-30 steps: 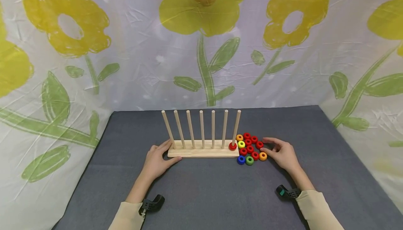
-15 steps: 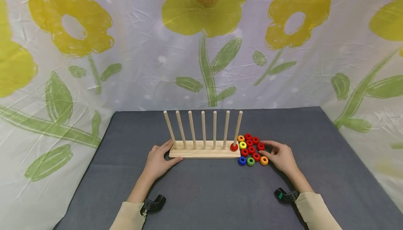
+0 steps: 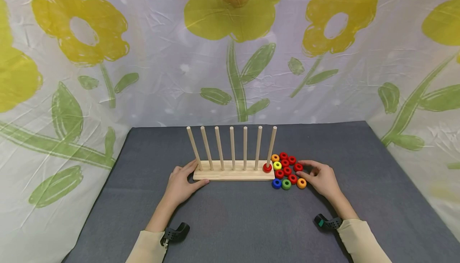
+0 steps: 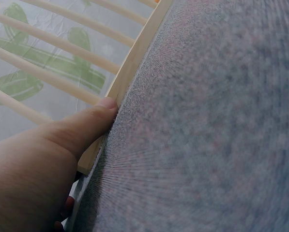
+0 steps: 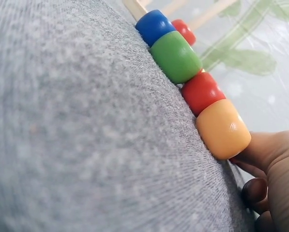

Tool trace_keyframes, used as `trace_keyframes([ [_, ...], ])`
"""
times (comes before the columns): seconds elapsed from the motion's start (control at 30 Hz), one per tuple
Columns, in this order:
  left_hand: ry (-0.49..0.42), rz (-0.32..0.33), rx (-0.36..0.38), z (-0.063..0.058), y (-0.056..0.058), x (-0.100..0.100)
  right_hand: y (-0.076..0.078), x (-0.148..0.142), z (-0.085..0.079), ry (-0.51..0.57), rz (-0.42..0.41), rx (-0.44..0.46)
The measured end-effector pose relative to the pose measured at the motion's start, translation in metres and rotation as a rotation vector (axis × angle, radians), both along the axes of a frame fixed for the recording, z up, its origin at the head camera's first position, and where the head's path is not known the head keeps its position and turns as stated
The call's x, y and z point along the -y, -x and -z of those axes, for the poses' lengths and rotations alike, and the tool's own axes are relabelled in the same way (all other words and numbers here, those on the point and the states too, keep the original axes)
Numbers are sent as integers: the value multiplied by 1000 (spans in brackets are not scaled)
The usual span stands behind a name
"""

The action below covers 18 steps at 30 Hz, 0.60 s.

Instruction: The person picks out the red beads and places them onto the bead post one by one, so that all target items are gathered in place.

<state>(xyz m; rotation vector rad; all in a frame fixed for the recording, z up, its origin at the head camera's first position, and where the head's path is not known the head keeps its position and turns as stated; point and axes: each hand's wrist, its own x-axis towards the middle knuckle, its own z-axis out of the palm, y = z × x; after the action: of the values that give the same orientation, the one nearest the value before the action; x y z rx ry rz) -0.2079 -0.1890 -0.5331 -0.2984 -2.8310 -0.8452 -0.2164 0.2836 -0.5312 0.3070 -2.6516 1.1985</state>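
A wooden peg rack with several upright pegs stands on the dark cloth. One red ring bead sits at the foot of its rightmost peg. My left hand holds the rack's left end; in the left wrist view, the thumb presses the front edge, and most fingers are hidden. Loose beads cluster by the right end: several red, a yellow, a blue, a green and two orange. My right hand rests at the cluster's right side, beside a red bead and the front orange bead.
The dark cloth covers the table and spreads in front of the rack. A backdrop printed with yellow flowers rises behind and at both sides. Each wrist wears a black camera mount, the left one and the right one.
The whole view has shifted slightly since a second ago. Both hands, the rack and the beads keep nearly the same places relative to one another.
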Motion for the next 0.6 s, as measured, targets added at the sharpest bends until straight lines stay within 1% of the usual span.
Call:
trace_keyframes([
  [0.27, 6, -1, 0, 0, 0, 0, -1, -2, -1, 20, 27, 8],
  [0.43, 6, -4, 3, -1, -1, 0, 1, -2, -2, 62, 72, -15],
  [0.6, 6, -5, 7, -1, -1, 0, 0, -2, -1, 96, 107, -19],
])
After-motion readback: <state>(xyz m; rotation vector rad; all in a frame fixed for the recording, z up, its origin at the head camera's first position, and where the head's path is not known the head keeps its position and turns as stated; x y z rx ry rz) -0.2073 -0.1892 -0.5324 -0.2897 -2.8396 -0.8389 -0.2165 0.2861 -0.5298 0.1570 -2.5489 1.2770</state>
